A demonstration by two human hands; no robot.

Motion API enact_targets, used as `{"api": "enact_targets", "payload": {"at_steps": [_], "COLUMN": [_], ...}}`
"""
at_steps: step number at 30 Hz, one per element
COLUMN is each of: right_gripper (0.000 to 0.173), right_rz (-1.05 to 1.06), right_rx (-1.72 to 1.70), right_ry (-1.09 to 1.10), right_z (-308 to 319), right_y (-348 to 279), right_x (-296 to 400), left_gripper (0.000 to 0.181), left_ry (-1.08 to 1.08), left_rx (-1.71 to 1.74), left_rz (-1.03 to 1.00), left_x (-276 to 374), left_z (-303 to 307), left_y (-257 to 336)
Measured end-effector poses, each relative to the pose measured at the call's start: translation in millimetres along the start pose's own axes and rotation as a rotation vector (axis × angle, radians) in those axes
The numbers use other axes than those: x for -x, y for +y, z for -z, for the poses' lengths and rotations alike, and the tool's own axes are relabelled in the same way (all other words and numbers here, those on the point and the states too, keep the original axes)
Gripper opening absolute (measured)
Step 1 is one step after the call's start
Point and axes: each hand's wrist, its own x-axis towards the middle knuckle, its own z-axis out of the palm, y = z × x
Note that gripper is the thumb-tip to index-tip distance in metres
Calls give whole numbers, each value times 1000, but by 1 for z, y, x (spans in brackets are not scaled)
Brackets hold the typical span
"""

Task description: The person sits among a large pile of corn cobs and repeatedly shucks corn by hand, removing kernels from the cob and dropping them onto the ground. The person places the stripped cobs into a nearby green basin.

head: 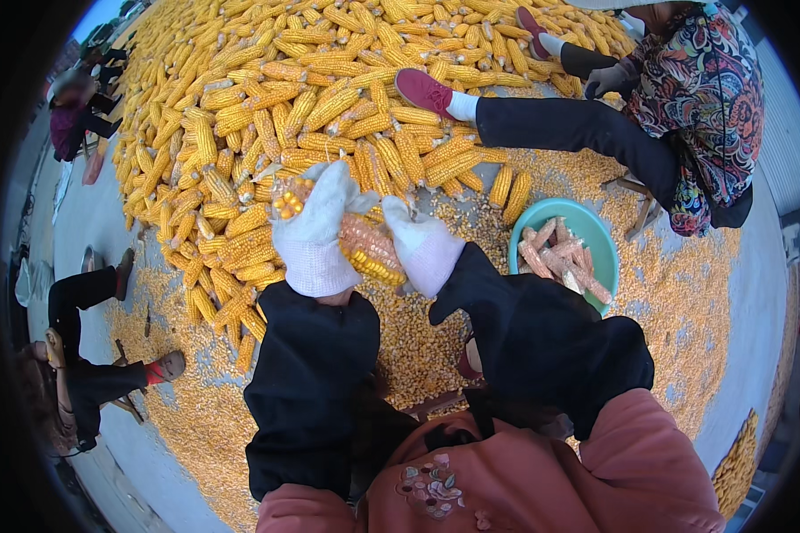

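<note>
Both my hands wear white knitted gloves. My left hand [320, 223] is closed around a partly shelled corn cob [290, 200], whose yellow kernels show at its left side. Between the hands lies another partly shelled corn cob [372, 250], bare and pinkish on its upper side, with rows of yellow kernels along its lower edge. My right hand [423, 243] grips the right end of this second cob. Whether my left hand also holds the second cob is hard to see. Loose kernels [420, 340] cover the ground below my hands.
A large heap of corn ears [253, 100] rises in front. At the right stands a turquoise basin [611, 250] with bare cobs [560, 256]. A seated person [700, 113] stretches a leg [547, 123] toward the heap. Other people sit at the left. Kernels [667, 320] spread widely over the ground.
</note>
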Motion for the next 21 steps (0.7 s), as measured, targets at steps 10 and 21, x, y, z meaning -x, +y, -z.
{"api": "enact_targets", "payload": {"at_steps": [10,21], "right_gripper": [39,47], "right_rz": [-67,-233], "right_rx": [-405,-709], "right_ry": [-185,-456], "right_z": [13,17], "right_y": [-18,-20], "right_x": [-3,16], "left_gripper": [35,41], "left_ry": [209,-277], "left_rx": [257,643], "left_rz": [79,336], "left_x": [-7,-1], "left_z": [19,5], "left_y": [5,19]}}
